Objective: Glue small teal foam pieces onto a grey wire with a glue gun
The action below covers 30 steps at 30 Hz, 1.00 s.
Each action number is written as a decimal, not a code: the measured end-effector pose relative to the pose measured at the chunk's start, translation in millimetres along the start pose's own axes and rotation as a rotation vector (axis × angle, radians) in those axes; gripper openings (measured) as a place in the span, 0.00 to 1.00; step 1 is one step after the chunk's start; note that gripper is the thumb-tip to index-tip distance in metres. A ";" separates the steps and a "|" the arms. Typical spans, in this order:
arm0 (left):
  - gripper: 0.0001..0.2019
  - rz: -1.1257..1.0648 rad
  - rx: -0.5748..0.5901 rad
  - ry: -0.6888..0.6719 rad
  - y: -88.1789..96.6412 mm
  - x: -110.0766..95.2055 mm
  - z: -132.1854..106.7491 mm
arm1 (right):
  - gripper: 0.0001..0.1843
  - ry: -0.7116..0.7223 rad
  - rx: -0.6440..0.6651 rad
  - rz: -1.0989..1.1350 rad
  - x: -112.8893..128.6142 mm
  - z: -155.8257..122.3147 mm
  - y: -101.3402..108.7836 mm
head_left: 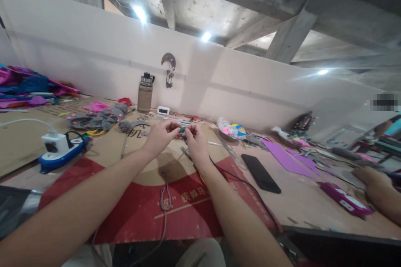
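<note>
Above the cardboard sheet (147, 171), my left hand (161, 135) and my right hand (196, 142) meet with their fingertips pinched. Between them is a small green piece (182, 129), too small and partly covered for me to name its kind. A dark bluish speck shows by the right fingertips. Just beneath my right hand lie what look like scissors (185, 153), partly hidden by the hand. A grey cord (165, 200) runs in a loop down the red part of the cardboard.
A blue power strip (64, 154) with a white plug stands left. Grey felt pieces (94, 120), a water bottle (145, 94) and a bowl (228, 133) line the back. To the right are a black phone (260, 173), purple sheets (286, 158) and another person's hand (372, 179).
</note>
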State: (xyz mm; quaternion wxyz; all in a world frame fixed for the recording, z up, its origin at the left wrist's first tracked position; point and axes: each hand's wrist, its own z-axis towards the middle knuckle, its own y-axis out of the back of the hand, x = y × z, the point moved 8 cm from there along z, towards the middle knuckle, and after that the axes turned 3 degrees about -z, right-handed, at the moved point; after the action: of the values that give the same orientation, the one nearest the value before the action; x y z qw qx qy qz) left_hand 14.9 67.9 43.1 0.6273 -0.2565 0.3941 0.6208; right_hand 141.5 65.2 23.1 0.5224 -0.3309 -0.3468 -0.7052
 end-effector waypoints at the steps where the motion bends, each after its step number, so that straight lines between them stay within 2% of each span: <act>1: 0.10 -0.029 0.008 0.010 -0.9 1.6 0.6 | 0.06 0.027 -0.006 -0.040 3.5 -0.6 1.2; 8: 0.09 -0.024 0.019 0.030 0.1 2.7 1.7 | 0.05 0.112 0.009 -0.150 17.2 -3.4 2.0; 15: 0.08 0.094 -0.011 -0.026 3.8 -5.3 -0.2 | 0.06 0.143 -0.006 -0.224 20.1 -4.9 1.8; 24: 0.10 -0.083 -0.008 0.075 3.1 5.7 1.2 | 0.10 0.145 0.019 -0.296 23.5 -8.7 0.5; 30: 0.10 -0.136 -0.005 0.097 2.5 5.7 1.8 | 0.11 0.144 0.020 -0.343 26.0 -10.7 -0.9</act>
State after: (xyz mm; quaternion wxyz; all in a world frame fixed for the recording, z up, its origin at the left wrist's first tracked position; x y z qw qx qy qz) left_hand 12.3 72.9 39.9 0.6477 -0.3140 0.4044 0.5643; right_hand 133.4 43.3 38.8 0.4213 -0.2105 -0.3669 -0.8023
